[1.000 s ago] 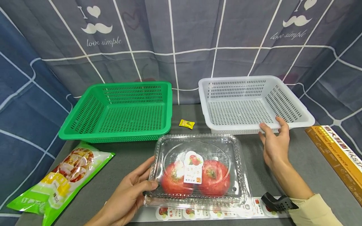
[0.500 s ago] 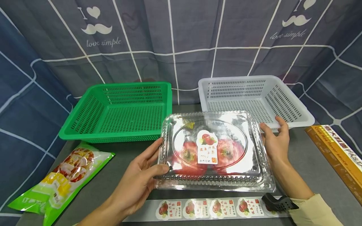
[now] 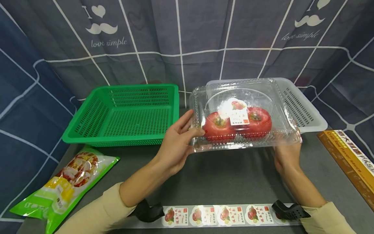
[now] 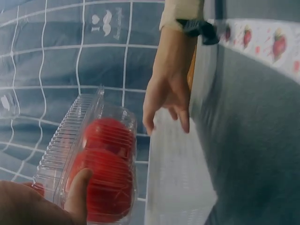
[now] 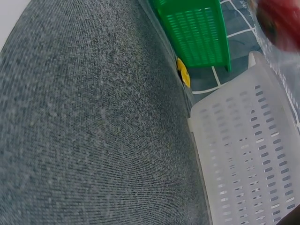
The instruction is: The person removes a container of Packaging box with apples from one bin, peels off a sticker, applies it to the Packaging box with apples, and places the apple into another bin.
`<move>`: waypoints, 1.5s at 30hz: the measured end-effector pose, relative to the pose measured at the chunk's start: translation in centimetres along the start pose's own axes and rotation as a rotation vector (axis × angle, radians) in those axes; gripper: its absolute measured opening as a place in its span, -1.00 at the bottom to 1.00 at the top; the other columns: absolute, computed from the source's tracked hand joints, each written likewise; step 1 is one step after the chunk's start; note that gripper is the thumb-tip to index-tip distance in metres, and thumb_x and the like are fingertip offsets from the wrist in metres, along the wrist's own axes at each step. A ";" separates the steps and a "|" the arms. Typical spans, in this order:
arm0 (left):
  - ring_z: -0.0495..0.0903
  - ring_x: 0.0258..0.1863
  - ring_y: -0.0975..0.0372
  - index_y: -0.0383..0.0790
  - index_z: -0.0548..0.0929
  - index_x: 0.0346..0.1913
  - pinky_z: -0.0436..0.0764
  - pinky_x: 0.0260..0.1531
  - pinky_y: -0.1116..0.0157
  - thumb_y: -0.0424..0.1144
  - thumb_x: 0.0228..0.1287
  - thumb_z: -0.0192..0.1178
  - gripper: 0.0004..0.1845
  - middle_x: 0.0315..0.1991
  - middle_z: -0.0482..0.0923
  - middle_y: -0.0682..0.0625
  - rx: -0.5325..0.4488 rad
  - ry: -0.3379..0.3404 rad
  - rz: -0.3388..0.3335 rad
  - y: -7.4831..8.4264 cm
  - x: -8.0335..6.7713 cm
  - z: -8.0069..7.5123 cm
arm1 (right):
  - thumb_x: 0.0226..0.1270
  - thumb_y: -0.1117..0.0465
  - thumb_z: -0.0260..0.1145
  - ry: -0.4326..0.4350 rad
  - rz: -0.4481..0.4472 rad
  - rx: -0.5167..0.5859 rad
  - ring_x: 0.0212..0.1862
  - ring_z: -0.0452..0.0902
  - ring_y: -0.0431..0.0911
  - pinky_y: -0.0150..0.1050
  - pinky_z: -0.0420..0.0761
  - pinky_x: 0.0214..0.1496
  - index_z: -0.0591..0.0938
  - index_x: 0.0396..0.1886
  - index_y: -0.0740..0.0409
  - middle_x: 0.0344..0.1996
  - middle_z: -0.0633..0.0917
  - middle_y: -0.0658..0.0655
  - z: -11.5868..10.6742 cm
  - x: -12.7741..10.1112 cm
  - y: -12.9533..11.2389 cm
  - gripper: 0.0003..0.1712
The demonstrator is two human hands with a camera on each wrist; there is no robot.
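My left hand (image 3: 176, 143) grips the left edge of a clear plastic clamshell box (image 3: 198, 97), its thumb on the lid. Two red apples (image 3: 257, 122) lie inside under a white fruit sticker (image 3: 238, 112). The box hangs tilted above the white basket (image 3: 311, 112). Below its right end, my right hand (image 3: 287, 156) holds the basket's front rim, its fingers blurred behind the plastic. In the left wrist view the right hand (image 4: 169, 96) has its fingers spread on both sides of that rim.
A green basket (image 3: 122, 141) stands at the left. Below it lies a green-and-white food bag (image 3: 70, 182). A pasta box (image 3: 347, 162) is at the right. Along the front runs a strip of apple stickers (image 3: 216, 216). The right wrist view shows a small yellow packet (image 5: 183, 72).
My left hand has lifted the clamshell box of apples away from the front, up and right, over the white basket. The box now covers part of my right hand, which stays near the rim.
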State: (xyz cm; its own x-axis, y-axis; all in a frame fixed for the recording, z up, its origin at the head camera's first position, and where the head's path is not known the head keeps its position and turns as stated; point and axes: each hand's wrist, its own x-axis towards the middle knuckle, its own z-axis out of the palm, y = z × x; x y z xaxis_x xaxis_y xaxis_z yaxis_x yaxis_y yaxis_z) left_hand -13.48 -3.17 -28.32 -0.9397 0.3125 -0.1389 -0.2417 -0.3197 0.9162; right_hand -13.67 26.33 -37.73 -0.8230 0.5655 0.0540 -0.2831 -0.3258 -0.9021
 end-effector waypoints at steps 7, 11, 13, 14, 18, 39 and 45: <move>0.19 0.43 0.18 0.01 0.20 0.53 0.56 0.07 0.03 -0.53 0.18 0.18 -0.14 0.52 0.10 0.09 -0.016 0.033 -0.037 0.6 4.3 2.8 | 0.44 0.35 0.20 -0.011 0.079 -0.192 0.17 0.37 -0.15 -0.38 0.56 0.06 0.26 0.44 -0.12 0.24 0.09 0.01 -0.2 0.3 -0.4 -0.34; 0.27 0.39 0.15 -0.02 0.22 0.52 0.62 -0.03 0.03 -0.54 0.17 0.18 -0.16 0.52 0.12 0.05 -0.034 0.064 -0.048 0.2 6.3 4.0 | 0.44 0.33 0.21 0.008 0.108 -0.210 0.15 0.38 -0.17 -0.41 0.56 0.05 0.24 0.42 -0.10 0.22 0.02 0.02 -0.4 0.3 -0.5 -0.35; 0.25 0.40 0.15 -0.02 0.27 0.50 0.62 -0.04 0.00 -0.53 0.16 0.19 -0.18 0.51 0.14 0.04 -0.029 0.098 -0.053 -0.1 7.2 4.5 | 0.44 0.31 0.22 0.014 0.120 -0.216 0.15 0.38 -0.18 -0.42 0.55 0.05 0.22 0.43 -0.10 0.23 -0.03 0.03 -0.4 0.4 -0.6 -0.34; 0.26 0.39 0.14 -0.03 0.29 0.50 0.61 -0.03 -0.02 -0.53 0.16 0.19 -0.19 0.50 0.16 0.03 -0.027 0.112 -0.052 -0.2 7.6 4.7 | 0.44 0.30 0.22 0.012 0.125 -0.228 0.17 0.37 -0.18 -0.39 0.54 0.10 0.19 0.45 -0.11 0.24 -0.07 0.04 -0.4 0.4 -0.5 -0.32; 0.27 0.39 0.13 -0.05 0.34 0.47 0.60 -0.02 -0.05 -0.52 0.14 0.19 -0.22 0.48 0.20 -0.01 -0.025 0.162 -0.063 -0.8 8.9 5.4 | 0.45 0.28 0.22 0.023 0.145 -0.243 0.20 0.36 -0.17 -0.21 0.42 0.29 0.11 0.50 -0.11 0.26 -0.13 0.03 -0.4 0.6 -0.5 -0.25; 0.48 0.17 -0.14 -0.09 0.32 0.47 0.69 -0.35 -0.04 -0.61 0.07 0.12 -0.17 0.40 0.27 -0.16 -0.084 0.244 -0.066 -3.6 12.8 9.7 | 0.40 0.35 0.24 0.077 0.137 -0.187 0.04 0.39 -0.21 -0.50 0.58 -0.12 0.19 0.48 -0.05 0.21 -0.08 0.05 -0.4 0.4 -0.6 -0.27; 0.50 0.16 -0.13 -0.08 0.39 0.42 0.69 -0.33 -0.03 -0.59 0.11 0.18 -0.24 0.38 0.27 -0.16 -0.016 0.305 -0.095 -4.2 14.1 10.1 | 0.41 0.34 0.24 0.063 0.136 -0.199 0.02 0.39 -0.21 -0.50 0.57 -0.09 0.18 0.49 -0.04 0.22 -0.09 0.06 -0.3 0.3 -0.5 -0.26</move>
State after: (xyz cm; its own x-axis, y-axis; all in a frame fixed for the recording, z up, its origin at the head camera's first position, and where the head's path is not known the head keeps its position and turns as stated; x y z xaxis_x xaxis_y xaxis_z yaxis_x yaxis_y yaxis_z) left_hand -23.26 11.64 -30.29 -0.9414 0.0602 -0.3318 -0.3332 -0.3171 0.8879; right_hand -13.60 26.89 -37.42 -0.8129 0.5747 -0.0943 -0.0644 -0.2497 -0.9662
